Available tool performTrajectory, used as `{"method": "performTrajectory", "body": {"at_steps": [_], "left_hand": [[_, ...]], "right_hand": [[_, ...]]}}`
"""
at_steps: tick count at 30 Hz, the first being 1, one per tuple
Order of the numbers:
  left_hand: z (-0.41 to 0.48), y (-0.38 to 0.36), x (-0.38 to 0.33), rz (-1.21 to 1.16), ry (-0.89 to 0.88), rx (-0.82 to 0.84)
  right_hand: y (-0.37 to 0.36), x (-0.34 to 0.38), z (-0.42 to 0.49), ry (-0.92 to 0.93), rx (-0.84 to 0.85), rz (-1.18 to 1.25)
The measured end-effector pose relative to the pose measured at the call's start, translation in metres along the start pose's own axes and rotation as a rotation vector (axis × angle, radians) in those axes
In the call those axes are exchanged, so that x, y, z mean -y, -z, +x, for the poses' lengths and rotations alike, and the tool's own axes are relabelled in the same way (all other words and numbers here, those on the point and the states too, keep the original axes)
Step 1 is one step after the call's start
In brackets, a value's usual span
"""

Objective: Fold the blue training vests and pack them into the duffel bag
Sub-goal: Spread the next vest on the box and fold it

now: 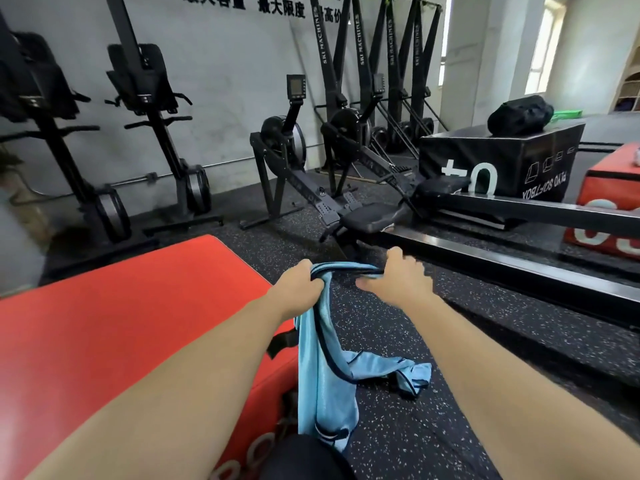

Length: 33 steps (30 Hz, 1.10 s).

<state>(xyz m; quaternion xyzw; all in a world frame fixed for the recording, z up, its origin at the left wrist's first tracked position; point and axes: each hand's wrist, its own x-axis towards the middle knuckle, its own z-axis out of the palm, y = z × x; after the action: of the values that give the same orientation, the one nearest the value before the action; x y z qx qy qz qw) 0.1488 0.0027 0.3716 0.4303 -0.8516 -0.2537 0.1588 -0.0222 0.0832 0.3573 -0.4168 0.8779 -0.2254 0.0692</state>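
A light blue training vest (pixel 320 365) with dark trim hangs in front of me, over the speckled floor. My left hand (pixel 298 284) grips a bunched part of its top edge. My right hand (pixel 398 277) holds the same edge a little to the right, the trim stretched between both hands. The vest's lower part drapes down beside the red box, and one end lies crumpled on the floor (pixel 412 375). A black duffel bag (pixel 519 114) sits far off at the upper right, on top of a black soft box.
A red soft plyo box (pixel 131 334) fills the lower left. Black rowing machines (pixel 381 216) with long rails cross the floor ahead and to the right. A black soft box (pixel 502 161) and another red box (pixel 609 209) stand at right. Ski machines line the wall.
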Motion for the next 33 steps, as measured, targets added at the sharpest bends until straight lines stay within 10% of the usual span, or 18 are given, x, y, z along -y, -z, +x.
{"method": "performTrajectory", "body": {"at_steps": [9, 17, 33], "left_hand": [[0.005, -0.002, -0.005, -0.052, 0.035, -0.072], [0.011, 0.005, 0.007, 0.014, 0.081, -0.142], [0.007, 0.06, 0.036, 0.106, 0.212, -0.38]], "right_hand": [[-0.084, -0.016, -0.053, 0.099, 0.7, 0.228], [-0.095, -0.026, -0.049, 0.167, 0.587, -0.077], [0.006, -0.05, 0.012, -0.032, 0.253, 0.395]]}}
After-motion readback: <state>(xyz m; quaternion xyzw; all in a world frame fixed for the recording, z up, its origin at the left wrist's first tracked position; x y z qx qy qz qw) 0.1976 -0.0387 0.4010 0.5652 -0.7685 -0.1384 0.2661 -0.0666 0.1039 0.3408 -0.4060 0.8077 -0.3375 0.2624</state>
